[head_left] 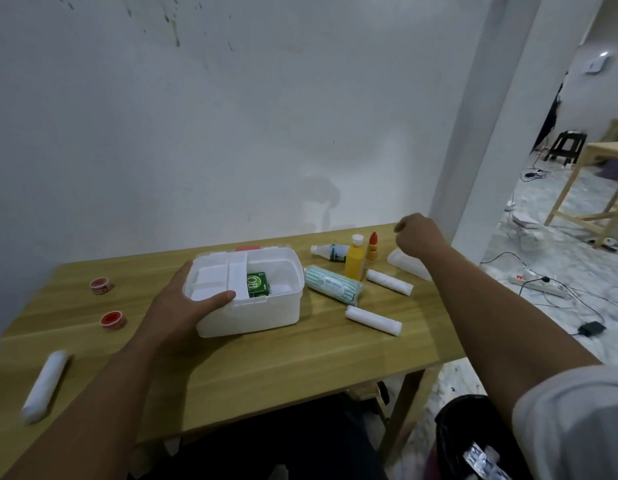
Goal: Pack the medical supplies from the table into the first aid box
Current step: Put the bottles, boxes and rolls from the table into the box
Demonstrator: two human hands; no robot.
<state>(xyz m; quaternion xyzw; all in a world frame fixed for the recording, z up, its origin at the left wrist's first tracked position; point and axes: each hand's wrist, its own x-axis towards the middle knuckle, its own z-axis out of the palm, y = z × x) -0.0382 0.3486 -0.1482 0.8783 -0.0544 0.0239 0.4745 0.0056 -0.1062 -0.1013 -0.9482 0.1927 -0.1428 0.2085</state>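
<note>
The white first aid box (266, 315) stands open mid-table, with a green carton (257, 284) inside. My left hand (183, 303) grips its front-left corner, thumb over the rim. My right hand (416, 237) hovers with fingers curled over the far right of the table, above a clear plastic piece (406, 265); I see nothing in it. To the right of the box lie a striped bandage pack (333, 285), two white rolls (388, 282) (373, 320), a yellow bottle (355, 259), a small red dropper bottle (372, 245) and a white bottle lying on its side (330, 251).
Two red tape rolls (101, 285) (113, 321) and another white roll (44, 386) lie on the left of the wooden table (300, 368). A wall stands right behind the table. A black bin (473, 441) sits below on the right; cables and a power strip cross the floor.
</note>
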